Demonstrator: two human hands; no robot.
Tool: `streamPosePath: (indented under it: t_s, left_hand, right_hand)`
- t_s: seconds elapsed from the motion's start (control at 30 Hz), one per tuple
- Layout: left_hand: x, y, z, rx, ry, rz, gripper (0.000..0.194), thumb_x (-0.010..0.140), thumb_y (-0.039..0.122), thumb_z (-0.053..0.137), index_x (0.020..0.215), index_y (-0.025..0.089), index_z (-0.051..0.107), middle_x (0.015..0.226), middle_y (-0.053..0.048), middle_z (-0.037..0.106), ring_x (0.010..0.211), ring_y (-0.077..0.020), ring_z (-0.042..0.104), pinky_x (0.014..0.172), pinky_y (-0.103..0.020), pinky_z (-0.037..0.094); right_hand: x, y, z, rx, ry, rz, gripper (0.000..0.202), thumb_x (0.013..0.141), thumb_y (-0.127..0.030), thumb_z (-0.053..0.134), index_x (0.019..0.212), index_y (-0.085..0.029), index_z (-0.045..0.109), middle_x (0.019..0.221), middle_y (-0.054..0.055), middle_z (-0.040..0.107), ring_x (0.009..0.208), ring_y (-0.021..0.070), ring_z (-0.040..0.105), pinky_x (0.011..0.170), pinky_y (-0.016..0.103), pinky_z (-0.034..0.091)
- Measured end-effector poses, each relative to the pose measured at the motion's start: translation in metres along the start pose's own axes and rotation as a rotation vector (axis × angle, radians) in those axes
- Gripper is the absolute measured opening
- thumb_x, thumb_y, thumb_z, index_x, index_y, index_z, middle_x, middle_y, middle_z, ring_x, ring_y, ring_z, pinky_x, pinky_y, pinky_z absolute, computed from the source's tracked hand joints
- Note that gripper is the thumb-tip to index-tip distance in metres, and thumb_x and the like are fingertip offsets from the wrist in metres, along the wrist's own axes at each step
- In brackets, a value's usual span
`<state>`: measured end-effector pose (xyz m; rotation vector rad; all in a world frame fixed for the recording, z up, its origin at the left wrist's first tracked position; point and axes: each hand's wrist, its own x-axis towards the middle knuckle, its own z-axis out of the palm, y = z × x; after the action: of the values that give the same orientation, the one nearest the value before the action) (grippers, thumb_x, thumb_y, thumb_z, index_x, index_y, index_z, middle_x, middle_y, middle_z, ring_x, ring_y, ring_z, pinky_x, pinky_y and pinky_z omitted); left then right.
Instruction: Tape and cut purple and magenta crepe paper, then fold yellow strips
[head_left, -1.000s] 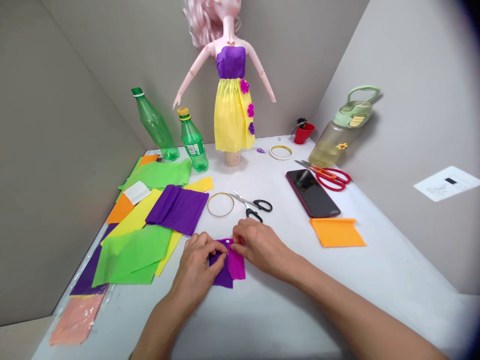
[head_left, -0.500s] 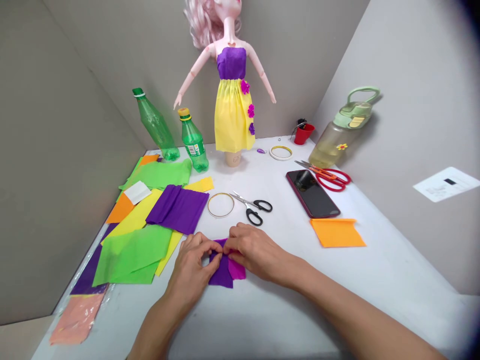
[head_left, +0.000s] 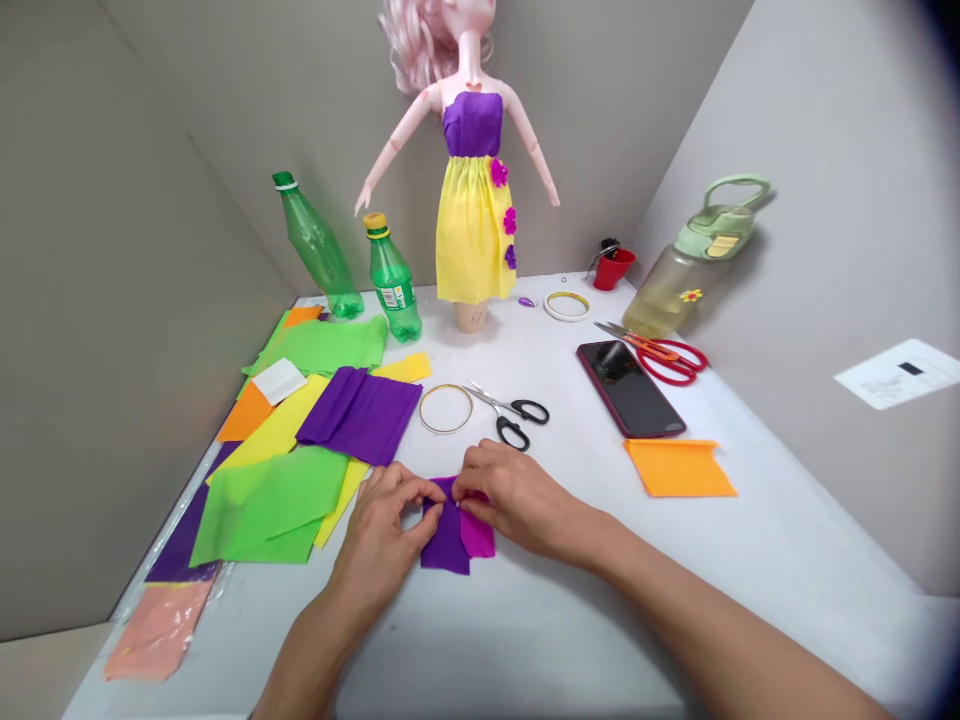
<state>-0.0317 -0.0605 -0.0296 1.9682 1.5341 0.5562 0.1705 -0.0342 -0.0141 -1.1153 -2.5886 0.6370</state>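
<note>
A small dark purple piece (head_left: 446, 543) lies on the white table beside a magenta piece (head_left: 478, 536), which it partly overlaps. My left hand (head_left: 390, 520) pinches the purple piece near its upper part, thumb and forefinger together. Close beside it, the fingertips of my right hand (head_left: 510, 495) are pinched at the top of the pieces, covering part of the magenta one. What exactly lies between the right fingertips is too small to tell. Beyond my hands are black-handled scissors (head_left: 513, 412) and a thin gold ring (head_left: 445, 409).
Green, yellow and purple sheets (head_left: 360, 412) cover the left side. A doll (head_left: 476, 230) stands at the back beside green bottles (head_left: 395, 290). To the right are a phone (head_left: 630, 388), red-handled scissors (head_left: 673, 360), an orange piece (head_left: 682, 468) and a water bottle (head_left: 675, 280).
The whole view has shifted slightly. My fingertips have moved a little apart at the top of the purple piece.
</note>
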Motion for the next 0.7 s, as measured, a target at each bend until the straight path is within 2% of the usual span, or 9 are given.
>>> streamPosePath:
  t_s: [0.23, 0.37, 0.47, 0.57, 0.7]
  left_hand:
    - [-0.0007, -0.0002, -0.0001, -0.004, 0.008, 0.008, 0.011, 0.086, 0.024, 0.060, 0.087, 0.025, 0.071, 0.083, -0.002, 0.055, 0.088, -0.0225, 0.052, 0.083, -0.037, 0.038]
    - [-0.0014, -0.0017, 0.0000, -0.021, 0.011, 0.009, 0.011, 0.086, 0.024, 0.060, 0.086, 0.025, 0.071, 0.083, -0.002, 0.055, 0.088, -0.0224, 0.051, 0.083, -0.038, 0.038]
    - [-0.0009, -0.0021, 0.0000, -0.050, 0.013, 0.004, 0.011, 0.086, 0.025, 0.060, 0.087, 0.026, 0.071, 0.083, -0.002, 0.055, 0.089, -0.0226, 0.051, 0.085, -0.038, 0.038]
    - [0.0002, -0.0008, 0.0007, -0.103, 0.033, -0.014, 0.011, 0.085, 0.025, 0.061, 0.090, 0.026, 0.070, 0.087, -0.002, 0.056, 0.091, -0.0226, 0.051, 0.086, -0.038, 0.038]
    - [0.0006, 0.0035, 0.0022, -0.192, 0.064, -0.045, 0.010, 0.083, 0.025, 0.062, 0.089, 0.026, 0.070, 0.089, -0.001, 0.055, 0.091, -0.0214, 0.051, 0.085, -0.035, 0.039]
  right_hand:
    - [0.0026, -0.0009, 0.0031, -0.118, -0.021, -0.046, 0.018, 0.094, -0.014, 0.058, 0.079, -0.017, 0.068, 0.080, 0.004, 0.060, 0.077, 0.0170, 0.048, 0.069, 0.028, 0.036]
    - [0.0035, -0.0004, 0.0068, -0.075, 0.009, -0.028, 0.020, 0.095, -0.014, 0.055, 0.079, -0.016, 0.067, 0.080, 0.005, 0.061, 0.077, 0.0173, 0.049, 0.070, 0.028, 0.037]
    - [0.0030, 0.0006, 0.0082, 0.130, 0.074, 0.047, 0.014, 0.092, -0.012, 0.059, 0.083, -0.017, 0.068, 0.081, 0.004, 0.062, 0.081, 0.0167, 0.051, 0.072, 0.027, 0.039]
    - [0.0029, 0.0015, 0.0082, 0.439, 0.126, 0.191, 0.011, 0.088, -0.011, 0.063, 0.084, -0.018, 0.071, 0.080, 0.001, 0.061, 0.078, 0.0147, 0.053, 0.070, 0.025, 0.039]
    - [0.0041, 0.0026, 0.0077, 0.817, 0.089, 0.299, 0.009, 0.086, -0.018, 0.062, 0.083, -0.016, 0.071, 0.074, -0.001, 0.059, 0.063, 0.0108, 0.048, 0.059, 0.023, 0.036]
